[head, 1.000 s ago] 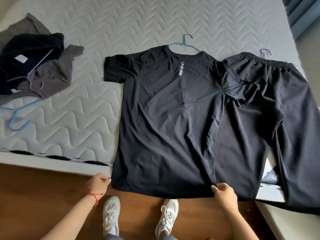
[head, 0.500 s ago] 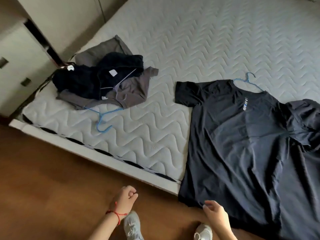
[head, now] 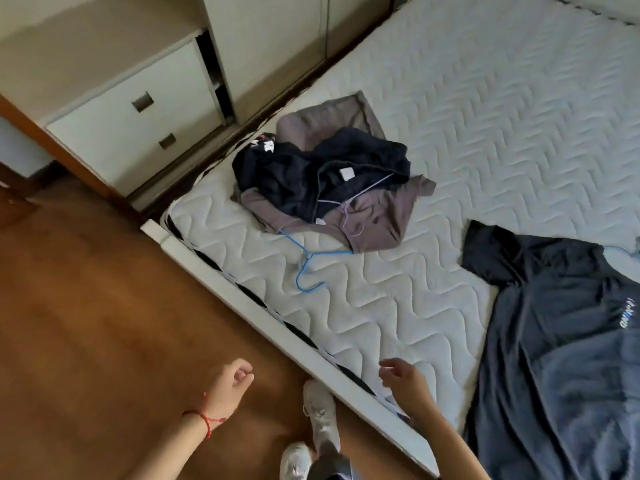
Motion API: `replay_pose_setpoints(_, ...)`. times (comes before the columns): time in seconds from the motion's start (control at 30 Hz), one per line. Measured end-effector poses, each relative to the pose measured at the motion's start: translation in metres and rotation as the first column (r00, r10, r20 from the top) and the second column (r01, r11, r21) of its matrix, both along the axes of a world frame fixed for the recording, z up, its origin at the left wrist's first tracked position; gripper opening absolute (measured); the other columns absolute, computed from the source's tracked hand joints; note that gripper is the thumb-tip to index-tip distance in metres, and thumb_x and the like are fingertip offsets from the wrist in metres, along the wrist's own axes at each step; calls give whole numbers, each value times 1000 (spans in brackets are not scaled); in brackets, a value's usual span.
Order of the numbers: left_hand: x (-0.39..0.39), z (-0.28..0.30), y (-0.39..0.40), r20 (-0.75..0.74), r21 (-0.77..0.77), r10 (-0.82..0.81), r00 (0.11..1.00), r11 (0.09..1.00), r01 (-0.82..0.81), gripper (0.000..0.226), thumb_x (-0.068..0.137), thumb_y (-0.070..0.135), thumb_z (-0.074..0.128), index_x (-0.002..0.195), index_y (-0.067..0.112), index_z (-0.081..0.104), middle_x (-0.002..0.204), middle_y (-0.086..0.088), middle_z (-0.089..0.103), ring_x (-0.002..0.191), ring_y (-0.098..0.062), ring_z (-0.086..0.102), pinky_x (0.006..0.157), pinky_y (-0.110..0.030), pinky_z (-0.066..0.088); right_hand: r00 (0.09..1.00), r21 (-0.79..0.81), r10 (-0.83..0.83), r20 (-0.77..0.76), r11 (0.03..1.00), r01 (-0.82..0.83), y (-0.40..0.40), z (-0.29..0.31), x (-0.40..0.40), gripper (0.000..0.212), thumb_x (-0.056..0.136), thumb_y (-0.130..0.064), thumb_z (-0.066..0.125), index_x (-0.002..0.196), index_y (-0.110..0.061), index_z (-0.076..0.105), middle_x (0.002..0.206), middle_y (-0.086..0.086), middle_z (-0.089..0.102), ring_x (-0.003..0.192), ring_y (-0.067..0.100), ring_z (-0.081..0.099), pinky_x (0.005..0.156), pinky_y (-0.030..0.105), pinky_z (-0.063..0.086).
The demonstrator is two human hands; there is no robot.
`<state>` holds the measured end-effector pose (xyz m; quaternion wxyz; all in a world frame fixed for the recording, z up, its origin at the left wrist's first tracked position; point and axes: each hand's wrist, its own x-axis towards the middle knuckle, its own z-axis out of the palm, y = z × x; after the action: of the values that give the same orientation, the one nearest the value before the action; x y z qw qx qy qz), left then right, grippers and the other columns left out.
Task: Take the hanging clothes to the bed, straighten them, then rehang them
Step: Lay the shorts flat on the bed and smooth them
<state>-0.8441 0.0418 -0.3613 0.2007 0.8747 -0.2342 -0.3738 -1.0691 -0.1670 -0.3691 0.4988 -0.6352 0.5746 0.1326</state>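
A black T-shirt (head: pixel 554 348) lies spread flat on the white quilted bed (head: pixel 485 98) at the right, its hem hanging over the bed's edge. A crumpled pile of dark navy and grey-brown clothes (head: pixel 332 178) sits near the bed's left corner, with a blue hanger (head: pixel 306 268) poking out toward me and a pale purple hanger lying on the pile. My left hand (head: pixel 230 379) hangs over the floor with curled fingers, holding nothing. My right hand (head: pixel 403 381) hovers over the bed's edge, left of the T-shirt, fingers loosely apart and empty.
A white drawer cabinet (head: pixel 138 116) and a pale wardrobe door (head: pixel 277 39) stand left of the bed. Brown wooden floor (head: pixel 86 323) fills the lower left. My white shoes (head: pixel 318 414) stand right against the bed's white frame (head: pixel 277 337).
Both hands have let go of the T-shirt's hem. My view has swung left, bringing the clothes pile toward the middle and pushing the T-shirt to the right edge; the trousers are out of view.
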Motion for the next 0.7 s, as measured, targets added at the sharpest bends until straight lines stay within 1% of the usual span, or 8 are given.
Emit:
replay_pose_setpoints(0.1,30,-6,-37,73,-46,-23,997,999,27,7,81,6,64,85,11,66,70,11,53,63,-4,51,58,-2,39,999,-47,-8,31,999,9,-53,-7,34,16,88,-12,56,102,-14,64,83,7,66,84,28,64,67,26,42)
replay_pose_setpoints(0.23,74,-13,-104,138,-101,-52,989,993,67,16,84,5,59,98,2,65,80,10,55,80,-14,58,68,-1,40,999,-165,23,45,986,-15,-138,-23,86,22,87,-7,54,104,-12,66,95,14,71,98,33,64,75,27,39)
replay_pose_setpoints(0.27,85,-17,-123,154,-119,-54,987,990,73,17,84,5,58,100,2,64,86,3,59,87,-18,61,75,-5,43,999,-204,22,50,979,-11,-161,-25,101,23,87,-6,54,106,-10,66,100,16,70,101,34,63,78,28,40)
replay_pose_setpoints(0.33,104,-30,-159,201,-129,-77,976,986,105,21,85,6,58,104,3,62,102,-10,63,99,-25,61,88,-29,49,998,-285,17,53,958,-1,-201,-24,127,25,87,-7,54,110,-8,65,106,20,69,104,37,61,83,33,41)
replay_pose_setpoints(0.37,111,-35,-176,228,-122,-89,970,985,119,22,85,7,58,107,4,62,107,-12,62,103,-26,59,91,-35,49,999,-323,23,43,946,-8,-219,-23,140,27,88,-7,53,112,-8,64,108,21,67,105,39,60,85,35,42)
replay_pose_setpoints(0.47,127,-48,-223,345,-147,-76,935,980,134,27,81,4,62,108,4,62,109,-17,62,103,-34,57,86,-41,51,996,-441,71,50,897,-42,-273,-29,177,29,88,-7,49,115,-6,61,111,24,66,105,41,60,89,41,45)
replay_pose_setpoints(0.57,144,-64,-260,518,-134,-138,844,962,240,39,68,0,71,106,0,62,104,-20,65,94,-39,63,77,-44,56,980,-577,196,19,803,-150,-315,-41,206,35,89,-8,49,123,-7,55,122,21,60,111,39,56,91,44,45)
replay_pose_setpoints(0.7,165,-84,-295,584,-8,-279,762,937,349,51,64,8,78,111,-1,60,115,-20,63,106,-37,62,81,-48,55,937,-694,342,-70,658,-292,-354,-59,240,48,86,-2,48,133,-9,45,139,14,45,129,33,40,100,46,38)
